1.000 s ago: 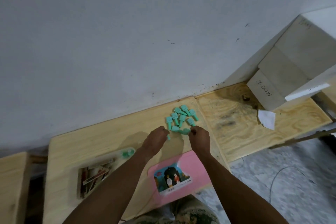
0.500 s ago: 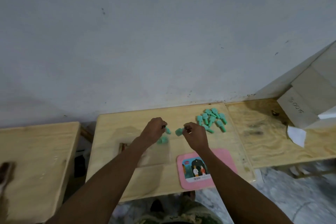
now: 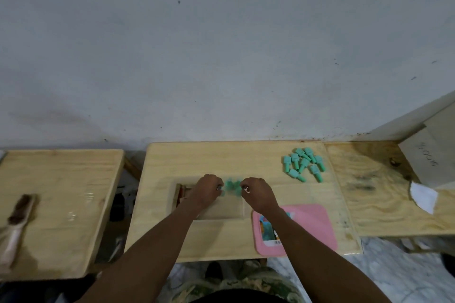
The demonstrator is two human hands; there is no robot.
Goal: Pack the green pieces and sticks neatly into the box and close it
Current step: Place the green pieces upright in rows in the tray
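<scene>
A clear plastic box lies on the middle wooden table, with reddish-brown sticks showing at its left end. My left hand and my right hand hover over the box's far edge, fingers pinched. Blurred green pieces sit between the two hands at the box's far right corner; I cannot tell whether either hand grips them. A pile of several green pieces lies on the table to the far right. The pink lid with a picture label lies near the front edge, partly under my right forearm.
A second wooden table stands to the left with a brush on it. A third table adjoins on the right, bearing a grey block and a scrap of white paper. A wall rises right behind.
Both hands moved from the green pile leftward to the clear box, carrying green pieces with them. The camera swung left and levelled, bringing the left table into view.
</scene>
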